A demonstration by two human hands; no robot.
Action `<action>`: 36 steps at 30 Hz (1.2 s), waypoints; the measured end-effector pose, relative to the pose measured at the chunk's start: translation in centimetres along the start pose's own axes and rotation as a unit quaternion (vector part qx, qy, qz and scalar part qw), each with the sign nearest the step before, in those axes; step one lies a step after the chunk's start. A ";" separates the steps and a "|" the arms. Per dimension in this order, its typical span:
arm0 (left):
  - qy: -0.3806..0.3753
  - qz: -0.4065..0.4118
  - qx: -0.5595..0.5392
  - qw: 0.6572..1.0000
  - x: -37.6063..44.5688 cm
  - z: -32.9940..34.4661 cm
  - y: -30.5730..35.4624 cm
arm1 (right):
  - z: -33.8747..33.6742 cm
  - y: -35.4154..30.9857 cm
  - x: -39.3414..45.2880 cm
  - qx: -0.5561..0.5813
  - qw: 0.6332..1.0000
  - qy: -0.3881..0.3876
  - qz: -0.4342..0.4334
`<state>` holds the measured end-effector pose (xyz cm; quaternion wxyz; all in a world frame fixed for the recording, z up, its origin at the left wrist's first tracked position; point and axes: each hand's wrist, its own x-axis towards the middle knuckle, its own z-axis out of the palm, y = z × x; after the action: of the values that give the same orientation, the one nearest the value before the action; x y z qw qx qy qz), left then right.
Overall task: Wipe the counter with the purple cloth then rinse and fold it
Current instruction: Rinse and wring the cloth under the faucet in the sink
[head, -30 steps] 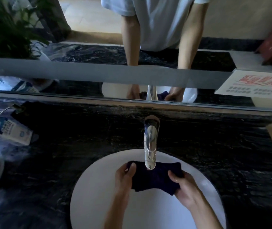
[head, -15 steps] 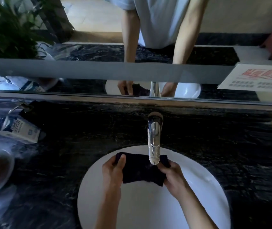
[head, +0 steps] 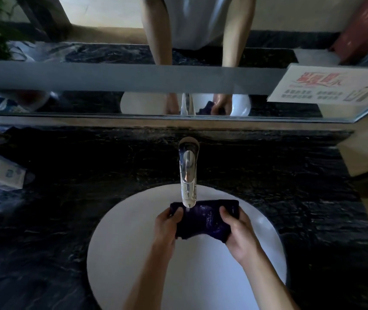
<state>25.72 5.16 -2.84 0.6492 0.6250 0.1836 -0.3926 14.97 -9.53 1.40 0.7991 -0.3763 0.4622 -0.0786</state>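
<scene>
Rinsing is the step in hand, judged from the position of the purple cloth (head: 205, 218) directly beneath the spout of the faucet (head: 188, 175), over the white basin (head: 133, 242). The cloth sits at 12 o'clock within the basin, bunched and stretched between two hands. Its upper surface glistens, which suggests it is wet; whether water is running cannot be told with certainty.

Left hand (head: 166, 227) grips the cloth's 9 o'clock end, fingers (head: 177, 212) curled over the fabric. Right hand (head: 239, 231) grips the 3 o'clock end, fingers closed round a gathered fold. Neither hand is free.

Recommended practice: keep the cloth centred under the spout and low in the basin so runoff stays off the table (head: 89, 175). Work the fabric between the hands and turn it so each face meets the flow. Squeeze it out over the basin before lifting it clear. Risk noted: drips onto the dark table would undo the wiping.

Count:
- Cloth: one.
- Hands: two, both engaged.
- Faucet: one, at 12 o'clock of the basin.
- Basin: one.
- Carton (head: 1, 175): one, lying on the table at 9 o'clock, well apart from the basin.
- Mirror (head: 89, 52): one, along the far edge, with one printed card (head: 326, 86) at 2 o'clock.
</scene>
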 end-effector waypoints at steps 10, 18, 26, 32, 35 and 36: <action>0.013 -0.098 -0.311 0.945 -1.5 0.8 -3.6 | 4.7 1.3 -1.8 0.142 0.986 -0.057 0.061; -0.089 -0.070 -0.430 0.896 -4.0 3.9 -2.4 | 5.0 1.6 -2.5 0.120 0.987 -0.079 0.067; -0.081 -0.099 -0.409 0.904 -2.7 3.1 -0.5 | 2.4 0.3 -1.9 0.057 0.991 -0.088 0.085; -0.054 -0.054 -0.420 0.904 -2.5 3.0 -0.1 | 0.3 -1.9 -1.9 -0.224 0.974 0.016 0.022; -0.132 -0.036 -0.425 0.895 -2.5 3.4 -0.4 | 1.8 -4.0 -2.7 -0.368 0.922 0.086 -0.089; -0.156 -0.029 -0.409 0.899 -2.8 3.8 -0.9 | 2.9 -4.9 -3.2 -0.359 0.923 0.071 -0.117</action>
<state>22.35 2.37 -0.84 0.8563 0.2294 0.2423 -0.3943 16.59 -9.92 7.76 0.5606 -0.6829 0.4677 -0.0272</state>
